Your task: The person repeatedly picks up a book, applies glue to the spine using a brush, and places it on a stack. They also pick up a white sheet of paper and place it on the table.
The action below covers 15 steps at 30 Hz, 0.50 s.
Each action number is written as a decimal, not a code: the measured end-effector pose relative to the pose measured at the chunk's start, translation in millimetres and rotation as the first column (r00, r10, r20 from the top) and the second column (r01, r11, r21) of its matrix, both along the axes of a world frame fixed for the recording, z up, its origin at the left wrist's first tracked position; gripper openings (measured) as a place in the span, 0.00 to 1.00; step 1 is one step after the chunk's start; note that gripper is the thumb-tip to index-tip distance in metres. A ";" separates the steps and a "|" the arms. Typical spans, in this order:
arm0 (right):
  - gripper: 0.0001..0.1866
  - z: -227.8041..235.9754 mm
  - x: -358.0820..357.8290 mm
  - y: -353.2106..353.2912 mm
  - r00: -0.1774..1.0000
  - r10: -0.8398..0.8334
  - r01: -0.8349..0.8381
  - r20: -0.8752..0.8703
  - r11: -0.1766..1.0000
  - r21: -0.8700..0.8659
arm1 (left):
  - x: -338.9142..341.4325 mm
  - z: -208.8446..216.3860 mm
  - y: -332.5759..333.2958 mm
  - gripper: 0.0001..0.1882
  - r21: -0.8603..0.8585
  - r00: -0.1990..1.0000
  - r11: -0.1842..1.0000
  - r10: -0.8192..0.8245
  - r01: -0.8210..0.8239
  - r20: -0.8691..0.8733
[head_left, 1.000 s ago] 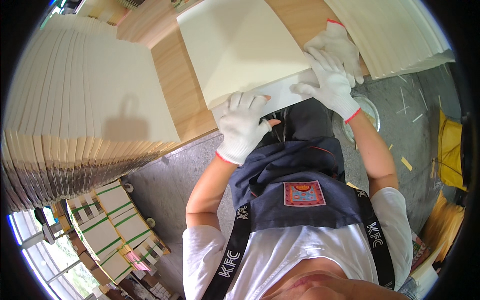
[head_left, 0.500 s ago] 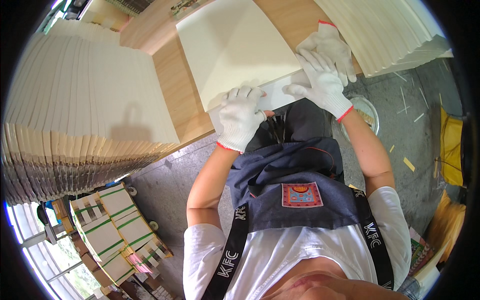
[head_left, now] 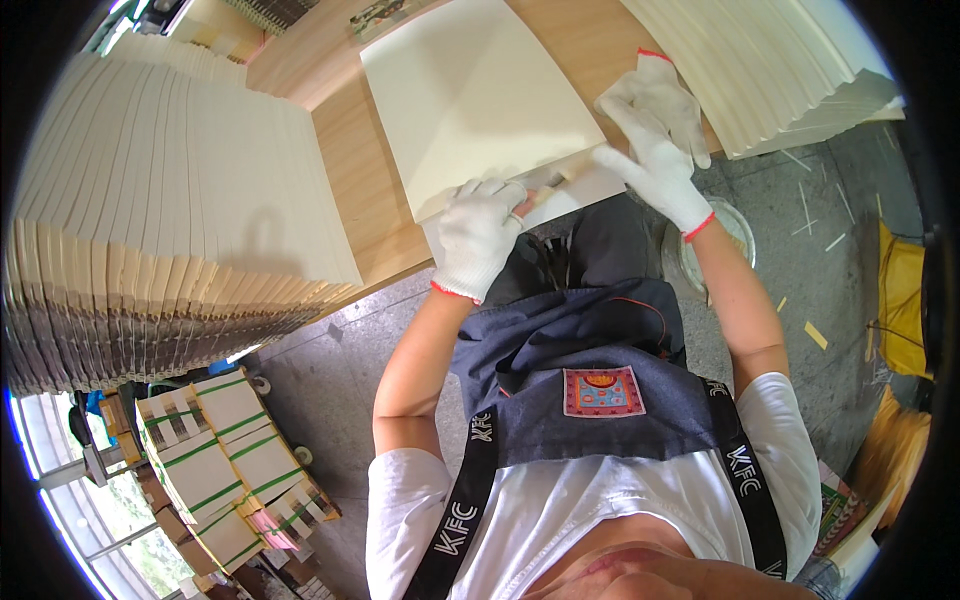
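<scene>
A large off-white sheet (head_left: 480, 90) lies on the wooden table in front of me, with a paler strip (head_left: 585, 196) showing along its near edge. My left hand (head_left: 478, 222), in a white knit glove with bare fingertips, closes on the near left edge of the sheet. Beside its fingertips is a small blurred brownish thing (head_left: 553, 182) that I cannot make out. My right hand (head_left: 660, 175), gloved too, is at the near right corner with fingers stretched and thumb apart, holding nothing visible. A loose white glove (head_left: 672, 100) with a red cuff lies just beyond it.
Tall stacks of white-faced boards stand left (head_left: 200, 180) and right (head_left: 760, 70) on the table (head_left: 350, 180). A round white bucket (head_left: 745, 235) sits on the floor below my right forearm. Paper scraps litter the floor, and a strapped pallet load (head_left: 225, 470) stands lower left.
My right hand has lifted slightly and its thumb has moved up off the pale strip. The left fingers have drawn in at the edge, and a blurred thing now shows beside them.
</scene>
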State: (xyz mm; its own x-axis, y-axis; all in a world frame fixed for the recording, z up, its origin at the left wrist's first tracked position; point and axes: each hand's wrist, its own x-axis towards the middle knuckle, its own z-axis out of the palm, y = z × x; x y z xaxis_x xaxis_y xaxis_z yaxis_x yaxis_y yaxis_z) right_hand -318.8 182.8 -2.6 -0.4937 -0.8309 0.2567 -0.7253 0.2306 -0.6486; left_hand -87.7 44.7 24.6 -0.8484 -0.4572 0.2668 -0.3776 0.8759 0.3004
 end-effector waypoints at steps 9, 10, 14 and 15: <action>0.19 56.3 0.7 -27.7 0.718 0.414 -0.451 -0.559 0.889 0.079 | -11.3 15.4 -0.4 0.09 -0.109 0.998 0.994 -0.027 0.021 -0.055; 0.17 54.3 -1.5 -36.6 0.666 0.502 -0.495 -0.552 0.851 0.178 | -11.1 18.1 -0.8 0.09 -0.130 0.997 0.991 -0.034 0.024 -0.070; 0.15 54.5 -11.1 -51.2 0.805 0.574 -0.507 -0.150 0.797 0.329 | 14.7 20.4 -13.7 0.12 -0.173 0.996 0.984 0.030 -0.044 -0.080; 0.15 54.9 -12.0 -55.4 0.821 0.564 -0.502 -0.087 0.787 0.358 | 26.2 16.8 -24.2 0.12 -0.183 0.999 0.983 0.030 -0.036 -0.039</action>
